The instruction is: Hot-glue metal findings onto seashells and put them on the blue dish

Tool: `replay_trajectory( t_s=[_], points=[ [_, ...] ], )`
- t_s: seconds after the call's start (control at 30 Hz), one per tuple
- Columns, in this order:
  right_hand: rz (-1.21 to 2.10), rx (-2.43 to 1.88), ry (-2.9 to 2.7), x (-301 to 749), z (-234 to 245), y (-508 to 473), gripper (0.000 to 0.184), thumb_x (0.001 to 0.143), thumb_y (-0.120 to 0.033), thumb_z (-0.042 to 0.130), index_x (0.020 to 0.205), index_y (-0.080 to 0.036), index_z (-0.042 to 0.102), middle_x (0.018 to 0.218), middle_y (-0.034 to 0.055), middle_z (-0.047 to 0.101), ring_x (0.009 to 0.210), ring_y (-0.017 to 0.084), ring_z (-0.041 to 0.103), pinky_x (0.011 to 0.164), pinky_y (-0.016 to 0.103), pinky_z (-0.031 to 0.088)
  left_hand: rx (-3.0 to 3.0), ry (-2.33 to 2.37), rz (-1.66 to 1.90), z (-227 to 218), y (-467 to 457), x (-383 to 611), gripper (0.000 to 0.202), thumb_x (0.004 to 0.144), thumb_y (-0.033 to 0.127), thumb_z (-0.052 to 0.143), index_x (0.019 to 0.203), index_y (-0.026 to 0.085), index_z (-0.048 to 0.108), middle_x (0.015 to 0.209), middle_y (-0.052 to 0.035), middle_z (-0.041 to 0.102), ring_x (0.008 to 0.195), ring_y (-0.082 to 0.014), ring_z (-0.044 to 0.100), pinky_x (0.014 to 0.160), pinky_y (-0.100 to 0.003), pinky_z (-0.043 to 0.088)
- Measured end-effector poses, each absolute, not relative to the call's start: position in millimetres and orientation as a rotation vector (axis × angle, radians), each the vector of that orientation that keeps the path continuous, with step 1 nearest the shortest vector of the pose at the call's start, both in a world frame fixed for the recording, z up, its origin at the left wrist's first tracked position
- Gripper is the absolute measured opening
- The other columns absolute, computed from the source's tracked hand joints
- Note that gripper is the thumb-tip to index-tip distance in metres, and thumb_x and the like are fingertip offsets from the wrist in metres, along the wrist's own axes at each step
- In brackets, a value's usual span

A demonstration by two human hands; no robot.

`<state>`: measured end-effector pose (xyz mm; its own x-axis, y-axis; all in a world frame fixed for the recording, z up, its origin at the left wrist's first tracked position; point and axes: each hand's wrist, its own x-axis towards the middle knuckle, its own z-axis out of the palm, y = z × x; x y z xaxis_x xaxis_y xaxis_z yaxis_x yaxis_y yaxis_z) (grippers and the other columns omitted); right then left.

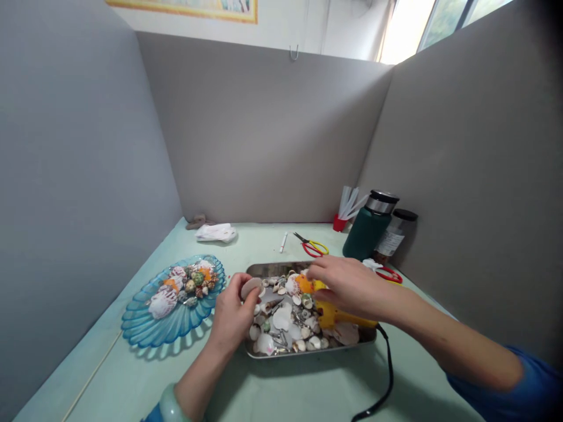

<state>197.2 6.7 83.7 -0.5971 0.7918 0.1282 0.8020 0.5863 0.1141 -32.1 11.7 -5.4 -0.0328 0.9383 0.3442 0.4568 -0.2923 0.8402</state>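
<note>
The pale shell [250, 288] is pinched between thumb and bent fingers of the left hand [231, 316] at the tray's [268, 269] left end, best held lightly by its rim. The right hand [345, 286] arches palm-down, fingers half curled, over the yellow glue gun [326, 317]; whether it grips anything, I cannot tell.

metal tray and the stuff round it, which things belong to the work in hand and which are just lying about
Likely in the work:
pale shell in the left hand
metal tray of shells
yellow corded tool under the right hand
blue dish of sorted-looking shells

Likely just lying about:
green bottle
jar
white cloth
white pen
</note>
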Motion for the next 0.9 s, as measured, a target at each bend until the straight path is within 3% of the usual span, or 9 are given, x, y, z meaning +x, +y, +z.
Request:
replay_trajectory(
  t_s=[0.13,0.23,0.37,0.47,0.57,0.67,0.77,0.9],
  points=[
    [-0.136,-1.746,-2.709,246.9,65.4,-11.0,0.018,0.077,-0.026,0.064,0.094,-0.020,0.065,0.089,0.0079,0.064,0.083,0.026,0.060,0.063,0.030,0.040,1.484,1.305,1.329,-9.2,15.1,-31.8,0.021,0.077,0.034,0.058,0.093,0.021,0.053,0.067,0.0008,0.067,0.064,-0.0206,0.066,0.060,-0.028,0.045],
    [-0.079,-1.726,-2.620,260.2,45.4,-23.7,0.016,0.085,-0.030,0.055,0.095,-0.021,0.063,0.089,0.0085,0.065,0.085,0.026,0.060,0.068,0.033,0.043,1.413,1.207,1.303,-10.9,16.7,-31.3,0.032,0.076,0.035,0.059,0.103,0.019,0.053,0.062,0.0005,0.067,0.059,-0.0193,0.064,0.058,-0.027,0.045],
    [-0.091,-1.603,-2.631,253.9,22.5,-30.7,0.028,0.083,-0.029,0.058,0.111,-0.022,0.058,0.094,0.0088,0.065,0.088,0.028,0.058,0.074,0.040,0.043,1.371,1.127,1.309,-11.4,16.6,-30.6,0.025,0.080,0.039,0.056,0.094,0.018,0.054,0.069,-0.0013,0.069,0.049,-0.0134,0.057,0.052,-0.024,0.043],
    [-0.090,-1.557,-2.583,251.3,16.7,-29.3,0.028,0.088,-0.027,0.051,0.114,-0.022,0.057,0.094,0.0096,0.065,0.085,0.028,0.058,0.075,0.043,0.043,1.363,1.118,1.320,-12.0,16.6,-30.6,0.023,0.081,0.040,0.054,0.089,0.018,0.054,0.071,-0.0011,0.068,0.049,-0.0118,0.056,0.052,-0.023,0.042],
    [0.110,-1.489,-2.446,257.2,24.2,-28.3,0.031,0.090,-0.025,0.045,0.119,-0.021,0.055,0.105,0.0114,0.063,0.094,0.027,0.056,0.081,0.042,0.043,1.353,1.117,1.322,-12.9,17.2,-31.6,0.023,0.082,0.041,0.054,0.086,0.018,0.055,0.059,0.0017,0.063,0.051,-0.0125,0.055,0.053,-0.022,0.042],
    [0.469,-1.415,-2.140,260.4,35.4,-27.0,0.034,0.091,-0.035,0.045,0.123,-0.023,0.052,0.115,0.0088,0.059,0.102,0.025,0.054,0.088,0.037,0.041,1.338,1.120,1.325,-13.3,17.4,-32.5,0.023,0.081,0.040,0.056,0.087,0.018,0.057,0.055,0.0032,0.059,0.053,-0.0127,0.055,0.053,-0.021,0.042],
    [0.866,-1.305,-1.721,250.1,37.6,-19.0,0.042,0.089,-0.045,0.049,0.124,-0.022,0.050,0.085,0.0031,0.061,0.072,0.018,0.056,0.066,0.028,0.046,1.316,1.125,1.338,-12.4,16.9,-32.1,0.025,0.077,0.040,0.061,0.087,0.017,0.059,0.060,0.0035,0.058,0.051,-0.0110,0.054,0.051,-0.020,0.041],
    [1.237,-1.143,-1.523,222.5,30.9,3.1,0.050,0.078,-0.045,0.065,0.117,-0.016,0.055,0.058,-0.0049,0.045,0.047,0.008,0.036,0.044,0.020,0.029,1.224,1.132,1.354,-9.8,17.4,-31.5,0.031,0.073,0.039,0.065,0.092,0.015,0.061,0.058,0.0032,0.060,0.046,-0.0097,0.053,0.048,-0.019,0.040]
  ],
)
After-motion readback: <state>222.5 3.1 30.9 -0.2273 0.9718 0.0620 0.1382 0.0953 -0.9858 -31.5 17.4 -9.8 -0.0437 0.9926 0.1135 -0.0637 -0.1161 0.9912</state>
